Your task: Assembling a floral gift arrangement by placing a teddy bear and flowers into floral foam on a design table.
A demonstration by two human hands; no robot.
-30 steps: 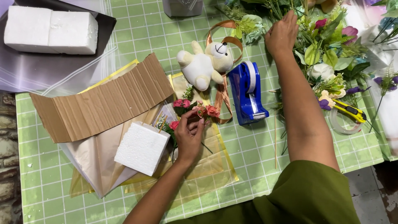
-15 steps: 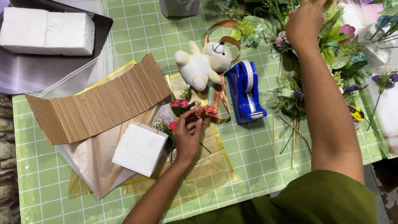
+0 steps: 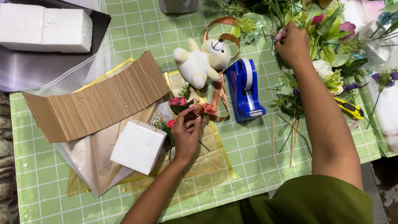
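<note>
Left hand (image 3: pixel 186 135) lay in the head view on the sheets of translucent golden wrapping film (image 3: pixel 199 166), its fingertips pinched around a small sprig of pink and red artificial flowers (image 3: pixel 195 107) held just above the film, beside the teddy bear. That sprig carried about four small rose-like blooms in pink, coral and red, with short green leaves and thin stems running back under the palm. Right hand (image 3: pixel 292 43) was stretched out to the far right of the green grid cutting mat (image 3: pixel 257 157), fingers closed on something small and pinkish at the edge of the pile of artificial flowers and greenery (image 3: pixel 327 49); what exactly it gripped could not be told. One white foam cube (image 3: pixel 139 146) sat on the film, touching the left wrist's side, and one long white foam block (image 3: pixel 45 28) rested on a dark tray (image 3: pixel 25 66) at the upper left, well apart. One strip of corrugated brown cardboard (image 3: pixel 99 99) stood bent across the film between the cube and the tray. One cream teddy bear (image 3: pixel 203 60) lay on its back beside one blue tape dispenser (image 3: pixel 246 91), with a copper ribbon (image 3: pixel 219 89) looping behind the bear and trailing down between them. One yellow utility knife (image 3: pixel 348 108) lay near the right forearm, partly under the greenery. Loose thin stems (image 3: pixel 290 137) were scattered on the mat below the pile.
</note>
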